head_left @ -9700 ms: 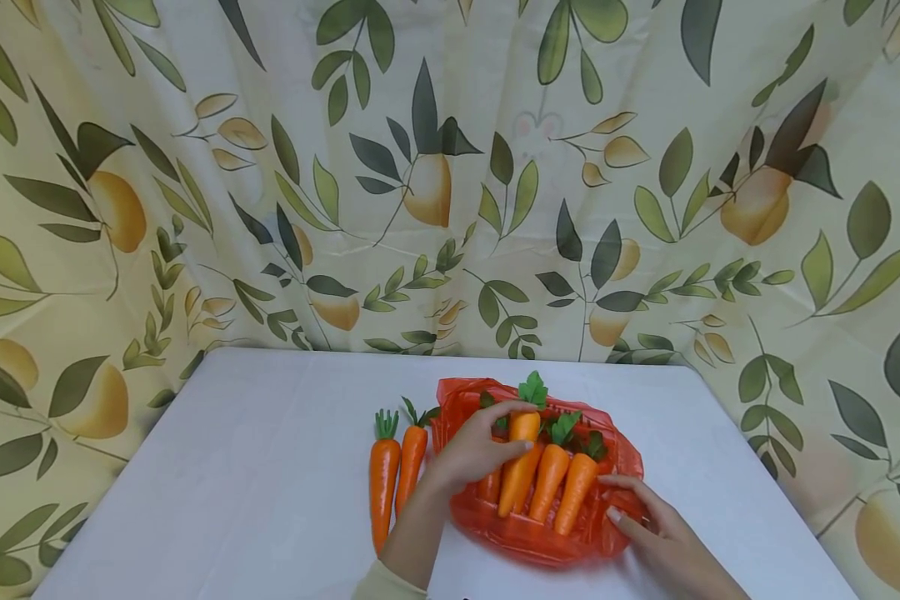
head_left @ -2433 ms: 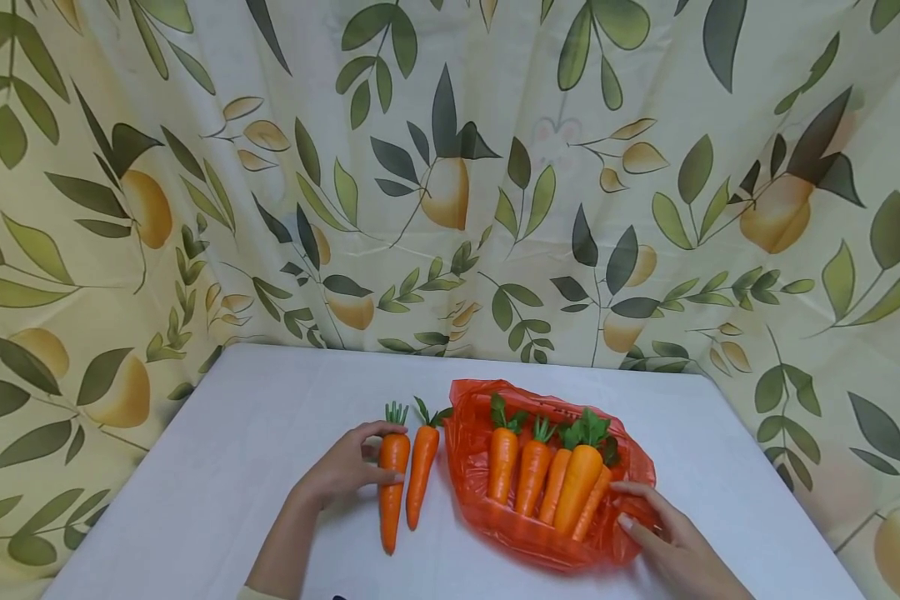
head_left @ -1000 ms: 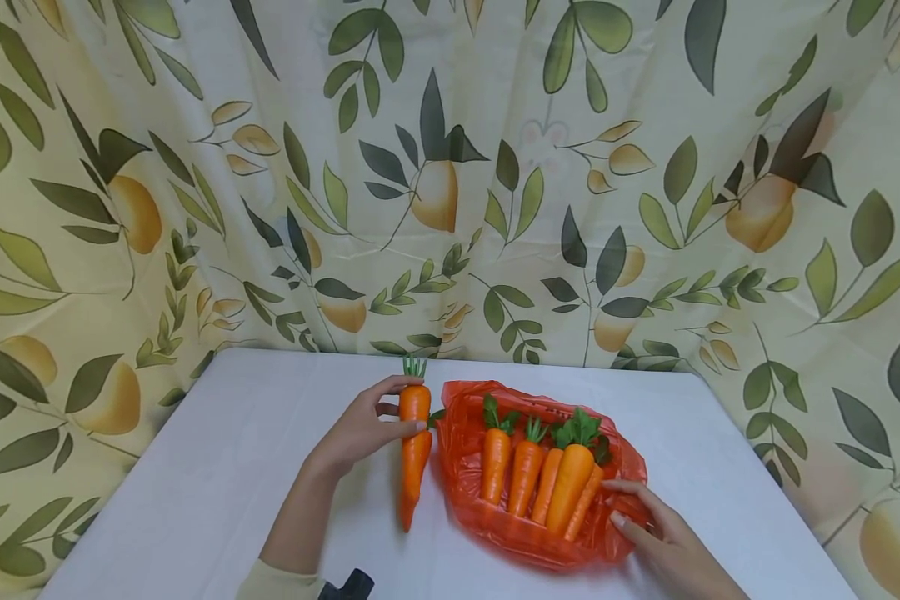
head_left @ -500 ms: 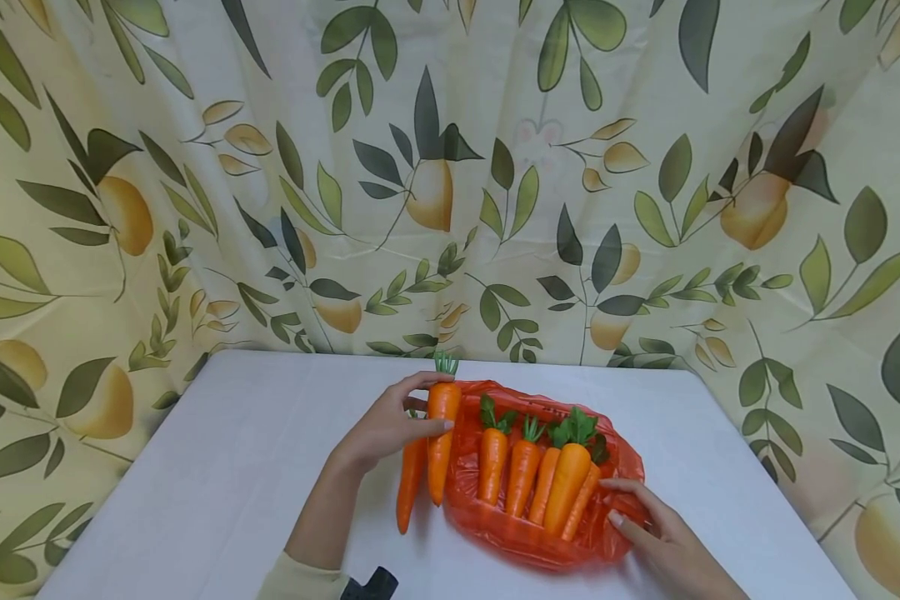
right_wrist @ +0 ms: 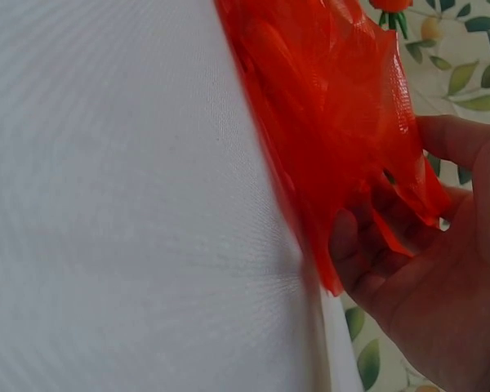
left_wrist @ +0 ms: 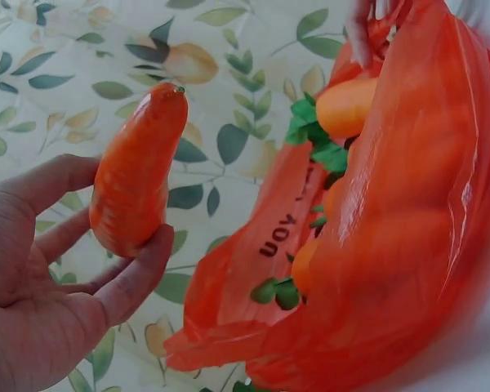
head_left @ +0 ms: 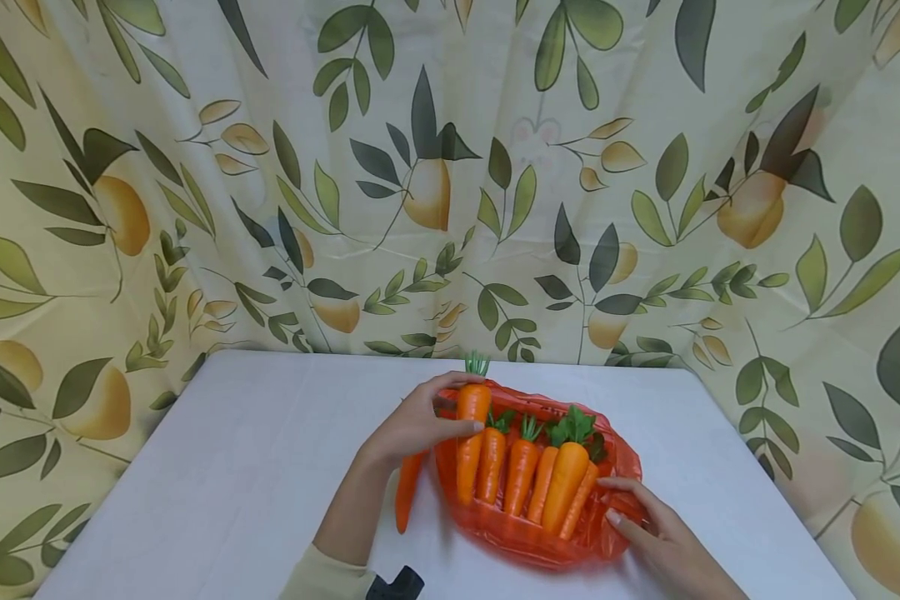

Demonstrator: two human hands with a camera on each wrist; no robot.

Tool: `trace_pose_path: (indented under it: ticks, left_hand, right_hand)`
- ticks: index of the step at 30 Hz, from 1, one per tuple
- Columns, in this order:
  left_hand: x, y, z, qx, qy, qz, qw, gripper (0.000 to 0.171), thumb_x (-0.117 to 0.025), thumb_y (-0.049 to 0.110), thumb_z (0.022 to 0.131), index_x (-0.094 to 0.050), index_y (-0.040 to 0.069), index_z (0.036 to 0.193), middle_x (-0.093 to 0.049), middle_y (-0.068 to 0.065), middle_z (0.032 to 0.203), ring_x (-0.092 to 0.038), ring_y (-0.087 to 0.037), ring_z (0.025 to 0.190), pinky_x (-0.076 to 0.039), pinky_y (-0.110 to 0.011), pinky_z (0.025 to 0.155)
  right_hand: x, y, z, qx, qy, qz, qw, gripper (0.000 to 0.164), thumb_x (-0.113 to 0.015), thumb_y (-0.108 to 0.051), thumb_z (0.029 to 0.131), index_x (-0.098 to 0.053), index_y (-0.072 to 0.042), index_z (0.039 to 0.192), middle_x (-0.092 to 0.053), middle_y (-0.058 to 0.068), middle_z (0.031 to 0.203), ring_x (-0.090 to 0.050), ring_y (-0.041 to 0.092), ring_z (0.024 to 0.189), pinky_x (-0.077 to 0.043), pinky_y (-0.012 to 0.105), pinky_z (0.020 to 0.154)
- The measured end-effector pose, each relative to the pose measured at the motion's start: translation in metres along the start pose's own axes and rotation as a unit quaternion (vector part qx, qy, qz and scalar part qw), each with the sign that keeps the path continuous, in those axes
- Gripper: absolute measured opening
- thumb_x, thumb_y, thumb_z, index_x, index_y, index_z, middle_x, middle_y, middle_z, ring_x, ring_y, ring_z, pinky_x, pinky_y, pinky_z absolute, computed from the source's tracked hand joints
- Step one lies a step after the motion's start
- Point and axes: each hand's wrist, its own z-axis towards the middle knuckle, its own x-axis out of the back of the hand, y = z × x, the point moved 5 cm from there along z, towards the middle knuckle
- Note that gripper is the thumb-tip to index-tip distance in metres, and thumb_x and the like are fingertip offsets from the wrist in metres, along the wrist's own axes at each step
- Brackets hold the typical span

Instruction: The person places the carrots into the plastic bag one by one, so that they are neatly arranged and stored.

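My left hand [head_left: 418,423] pinches an orange carrot [head_left: 473,402] with a green top, upright over the left edge of a red plastic bag [head_left: 521,546]. The left wrist view shows thumb and fingers round this carrot [left_wrist: 139,171], with its pointed end toward the camera. Several carrots [head_left: 567,479] lie side by side in the bag's mouth, leafy ends toward the back. At the bag's right side, my right hand [head_left: 663,529] grips the plastic; in the right wrist view its fingers are hooked in the gathered bag [right_wrist: 327,114].
Another carrot [head_left: 407,500] lies on the white table [head_left: 270,467] left of the bag, its upper part hidden behind my left hand. A fruit-and-leaf patterned curtain [head_left: 495,250] hangs along the table's back edge. A black device [head_left: 397,582] sits at my left wrist.
My left hand picked up the carrot from the left of the table and carried it right, over the other loose carrot, to the bag. My right hand has stayed at the bag's side.
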Motion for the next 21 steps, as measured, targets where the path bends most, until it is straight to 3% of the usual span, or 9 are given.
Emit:
trace_pose_path:
  ticks: [13,21]
  left_hand:
    - [-0.033,-0.010,0.020,-0.002,-0.014,0.027,0.9995,0.051,-0.083,0.020,0.090,-0.065,0.025,0.137,-0.058,0.001,0.125,-0.058,-0.027,0.111,-0.058,-0.037,0.083]
    - [-0.055,-0.020,0.032,-0.001,-0.019,0.007,0.9998,0.054,-0.085,0.016,0.088,-0.065,0.024,0.138,-0.057,0.004,0.128,-0.059,-0.024,0.107,-0.058,-0.035,0.080]
  right_hand:
    - [0.000,-0.002,-0.001,0.008,-0.002,0.001,1.000,0.052,-0.064,-0.031,0.103,-0.050,-0.007,0.148,-0.042,0.019,0.155,-0.035,0.045,0.142,-0.040,0.062,0.108]
    - [0.000,-0.002,0.000,0.006,-0.005,0.003,1.000,0.053,-0.064,-0.031,0.103,-0.050,-0.006,0.148,-0.043,0.019,0.154,-0.035,0.046,0.142,-0.042,0.060,0.107]
